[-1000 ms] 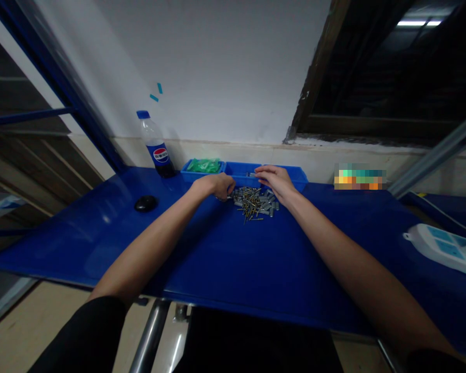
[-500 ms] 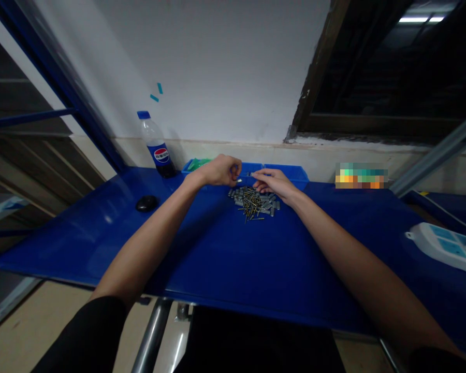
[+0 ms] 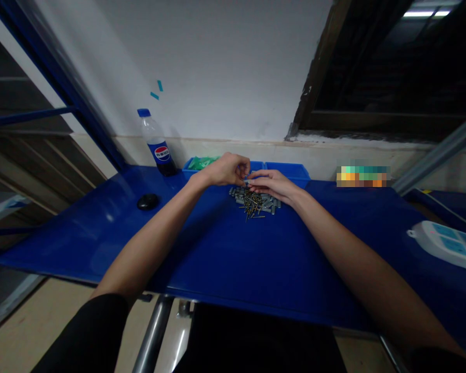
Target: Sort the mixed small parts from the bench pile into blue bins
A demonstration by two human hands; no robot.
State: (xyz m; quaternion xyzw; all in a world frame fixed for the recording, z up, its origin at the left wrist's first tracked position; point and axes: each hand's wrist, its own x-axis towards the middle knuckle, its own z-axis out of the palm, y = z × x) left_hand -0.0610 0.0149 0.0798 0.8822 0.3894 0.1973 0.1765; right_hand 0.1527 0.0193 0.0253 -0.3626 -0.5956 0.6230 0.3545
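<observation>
The blue table [image 3: 233, 264] runs from the near edge back to the wall, with a white box [image 3: 446, 243] with blue squares on its right side. Farther in, near the middle, is a messy pile of thin gold screws [image 3: 252, 211] and short grey plugs [image 3: 271, 205]. A round black thing [image 3: 147, 201] sits off to the left. Just past the pile, the two hands meet. The right hand [image 3: 275, 185] comes in from the right with its fingers close together, and they seem to pinch a small pale part [image 3: 247, 182]. The left hand [image 3: 229, 169] has curled fingers at the left end of that part, but I cannot tell if they pinch it too. The part sits right between the two sets of fingertips. Its long way seems to go left to right, but it is too small to be sure. The pile lies on the near side of both hands, and the right hand is closer to it. Behind them are blue trays [image 3: 289, 171], a green bag [image 3: 201, 163] in the left one, and a bottle [image 3: 158, 145] standing farther left.
</observation>
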